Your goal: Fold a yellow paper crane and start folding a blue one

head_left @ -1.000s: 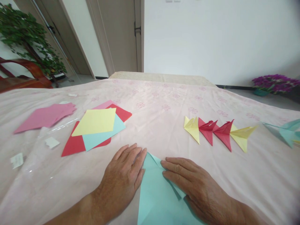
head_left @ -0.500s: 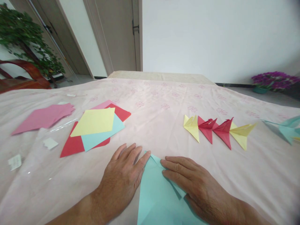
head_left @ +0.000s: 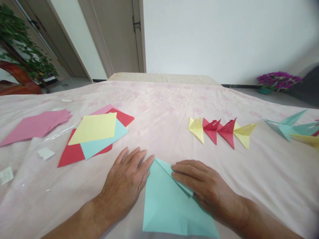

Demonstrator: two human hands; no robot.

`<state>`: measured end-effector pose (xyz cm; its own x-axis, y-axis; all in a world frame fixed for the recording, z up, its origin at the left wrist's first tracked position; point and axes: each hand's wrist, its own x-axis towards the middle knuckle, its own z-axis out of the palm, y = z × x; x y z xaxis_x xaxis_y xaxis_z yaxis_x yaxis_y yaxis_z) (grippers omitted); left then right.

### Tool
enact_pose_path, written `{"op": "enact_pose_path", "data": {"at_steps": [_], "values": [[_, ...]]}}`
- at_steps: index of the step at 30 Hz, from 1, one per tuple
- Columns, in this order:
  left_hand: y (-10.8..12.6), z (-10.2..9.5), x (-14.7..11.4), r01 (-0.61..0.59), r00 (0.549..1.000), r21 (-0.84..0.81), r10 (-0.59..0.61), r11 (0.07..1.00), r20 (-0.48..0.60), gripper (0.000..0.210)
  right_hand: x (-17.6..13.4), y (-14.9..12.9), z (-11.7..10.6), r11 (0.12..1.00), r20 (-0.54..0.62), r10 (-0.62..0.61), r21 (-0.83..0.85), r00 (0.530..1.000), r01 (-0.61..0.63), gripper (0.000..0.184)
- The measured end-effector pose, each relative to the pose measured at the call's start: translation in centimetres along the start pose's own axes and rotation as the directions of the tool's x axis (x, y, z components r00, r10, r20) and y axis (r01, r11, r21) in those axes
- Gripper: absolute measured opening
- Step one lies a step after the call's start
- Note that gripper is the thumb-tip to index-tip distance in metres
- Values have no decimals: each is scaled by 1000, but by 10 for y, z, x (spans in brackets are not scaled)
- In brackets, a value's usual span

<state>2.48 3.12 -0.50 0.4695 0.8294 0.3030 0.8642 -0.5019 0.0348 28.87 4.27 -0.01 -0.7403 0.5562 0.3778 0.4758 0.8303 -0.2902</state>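
A sheet of light blue paper (head_left: pixel 171 205) lies on the cloth between my hands, with a narrow flap folded in along its right edge from the far corner. My left hand (head_left: pixel 127 179) is open on the paper's left side, its index fingertip touching the far corner and the other fingers on the cloth. My right hand (head_left: pixel 209 186) lies over the folded flap (head_left: pixel 171 171), fingers stretched out, close together and pressing on it. The right thumb is mostly hidden beneath the hand.
Loose yellow, blue, red and pink sheets (head_left: pixel 94 129) overlap at the left, beside a pink stack (head_left: pixel 35 126). Folded yellow and red paper pieces (head_left: pixel 211 129) form a row at the right, with blue ones (head_left: pixel 289 126) beyond. White scraps (head_left: pixel 46 153) lie far left on the flowered tablecloth (head_left: pixel 159 129).
The view has shifted slightly right, and more of the blue sheet's near edge shows. My right hand lies a little higher in view; the flap's inner edge now reads as a straight line.
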Motion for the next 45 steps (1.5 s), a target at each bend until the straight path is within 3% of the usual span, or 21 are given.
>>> {"op": "enact_pose_path", "data": {"at_steps": [6,10,16,26,33,37,40,45], "values": [[-2,0,0,0,1000,-27,1,1000,25,34,-1,-2,-4,1000,-45,-13,9,999,14,25],[-3,2,0,-12,1000,-15,12,1000,16,34,-4,-3,-4,998,-72,65,12,995,-64,29],[0,-1,2,-38,999,44,36,998,29,33,-4,-8,-7,997,7,58,-59,998,-57,23],[-1,0,3,-39,999,54,40,998,-11,32,-3,-7,-11,993,86,-50,-107,995,59,27],[0,0,4,-44,998,61,46,997,-41,30,-2,-6,-13,988,162,-43,-139,986,66,32],[1,2,7,-182,978,145,194,973,-74,30,-3,-9,-16,984,200,-57,-152,978,89,29],[1,6,8,-335,937,209,348,919,-25,39,-4,-13,-20,984,220,-52,-157,974,88,28],[1,6,10,-331,942,196,313,923,118,44,-7,-20,-23,975,239,-36,-206,970,87,24]]}}
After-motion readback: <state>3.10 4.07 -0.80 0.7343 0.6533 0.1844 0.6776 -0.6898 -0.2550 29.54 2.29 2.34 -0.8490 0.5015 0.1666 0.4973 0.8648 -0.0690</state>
